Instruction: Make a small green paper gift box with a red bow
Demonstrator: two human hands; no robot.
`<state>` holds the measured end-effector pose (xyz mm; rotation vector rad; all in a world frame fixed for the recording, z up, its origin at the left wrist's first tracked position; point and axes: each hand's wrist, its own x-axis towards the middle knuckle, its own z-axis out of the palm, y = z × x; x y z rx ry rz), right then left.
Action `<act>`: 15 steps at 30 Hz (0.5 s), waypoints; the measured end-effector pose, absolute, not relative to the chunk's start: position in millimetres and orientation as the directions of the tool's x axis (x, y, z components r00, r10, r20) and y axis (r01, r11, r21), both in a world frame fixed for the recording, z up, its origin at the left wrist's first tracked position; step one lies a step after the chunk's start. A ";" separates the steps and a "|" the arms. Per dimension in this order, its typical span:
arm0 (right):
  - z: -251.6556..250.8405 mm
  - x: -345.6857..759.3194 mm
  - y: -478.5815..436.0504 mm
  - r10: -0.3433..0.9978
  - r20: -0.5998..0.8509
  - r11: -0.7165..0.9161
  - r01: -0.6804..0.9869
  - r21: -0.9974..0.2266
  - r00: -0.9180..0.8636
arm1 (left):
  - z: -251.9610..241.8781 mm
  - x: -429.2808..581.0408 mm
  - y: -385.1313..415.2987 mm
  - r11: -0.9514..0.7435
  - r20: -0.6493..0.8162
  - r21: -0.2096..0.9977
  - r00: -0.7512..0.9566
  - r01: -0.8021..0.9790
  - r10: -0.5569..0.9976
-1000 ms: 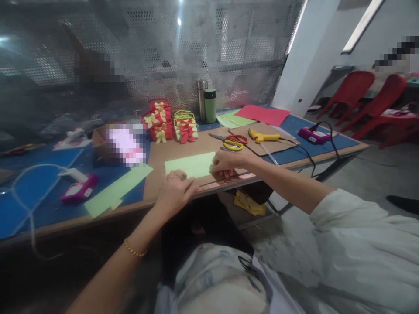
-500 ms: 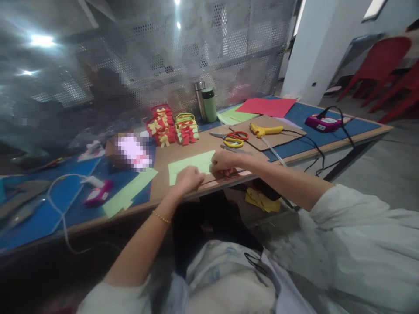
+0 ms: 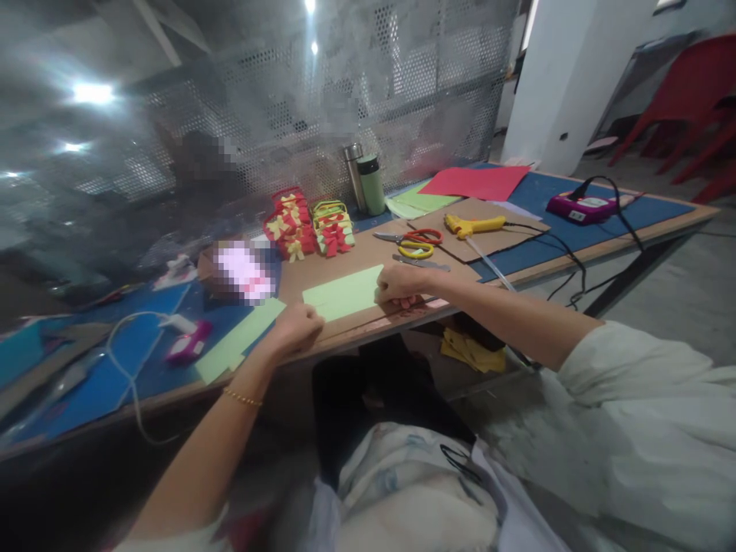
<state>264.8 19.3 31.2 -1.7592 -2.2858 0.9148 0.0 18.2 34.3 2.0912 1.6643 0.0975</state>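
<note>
A pale green paper sheet [image 3: 343, 293] lies on the brown board at the table's front edge. At its lower left corner is my left hand [image 3: 297, 328], fingers curled closed and pinching the sheet's edge. My right hand [image 3: 402, 284] is closed on the sheet's right end, with the fingertips hidden beneath. Left of my left hand, a long pale green paper strip [image 3: 241, 337] rests on the blue mat. Behind my right hand lie scissors with red and yellow handles [image 3: 422, 244] and a grey blade [image 3: 422, 263].
A yellow glue gun [image 3: 474, 225] with a cord lies on cardboard [image 3: 520, 222]. Red paper bags with yellow bows [image 3: 290, 226], green ones with red bows [image 3: 333, 228] and a green bottle [image 3: 371, 188] stand at the back. Purple power sockets [image 3: 583, 207] sit at both sides.
My left hand has slid left along the front edge to the sheet's left corner, uncovering more of the sheet. My right hand stays at the right end. The view has shifted slightly.
</note>
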 end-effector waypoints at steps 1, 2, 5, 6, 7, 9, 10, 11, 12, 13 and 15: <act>31.3 265.0 19.2 0.909 -0.263 0.147 0.840 -0.522 -0.323 | 34.4 -5.5 18.1 -0.171 -0.216 0.381 0.267 0.908 0.939; 31.0 265.2 19.3 0.909 -0.261 0.150 0.840 -0.522 -0.324 | 35.0 -10.5 17.8 -0.182 -0.203 0.364 0.269 0.913 0.942; 27.4 265.8 21.2 0.914 -0.250 0.157 0.846 -0.510 -0.320 | 37.9 -20.3 15.8 -0.194 -0.148 0.290 0.244 0.937 0.958; 25.5 266.0 22.1 0.916 -0.244 0.161 0.849 -0.503 -0.318 | 38.1 -20.6 14.8 -0.196 -0.101 0.252 0.227 0.948 0.969; 23.7 266.2 22.9 0.918 -0.237 0.168 0.853 -0.494 -0.318 | 37.3 -19.2 13.6 -0.215 -0.018 0.199 0.223 0.956 0.975; 21.3 266.6 23.5 0.922 -0.218 0.190 0.863 -0.468 -0.321 | 31.7 -11.5 10.5 -0.319 0.205 0.056 0.302 0.946 0.931; 21.0 266.7 22.8 0.923 -0.206 0.205 0.869 -0.450 -0.324 | 26.7 -6.1 9.0 -0.393 0.305 -0.033 0.384 0.919 0.872; 21.4 266.7 21.2 0.925 -0.190 0.222 0.876 -0.427 -0.328 | 20.7 -0.3 7.5 -0.474 0.342 -0.103 0.479 0.874 0.808; 22.4 266.4 18.8 0.928 -0.170 0.242 0.884 -0.400 -0.331 | 13.9 5.1 6.4 -0.543 0.328 -0.144 0.557 0.828 0.763; 23.8 265.8 15.5 0.932 -0.142 0.262 0.892 -0.368 -0.333 | 7.0 9.6 5.7 -0.594 0.269 -0.157 0.613 0.789 0.743; 25.8 262.8 7.4 0.941 -0.063 0.300 0.907 -0.295 -0.332 | -5.8 14.7 6.2 -0.630 0.138 -0.132 0.643 0.765 0.753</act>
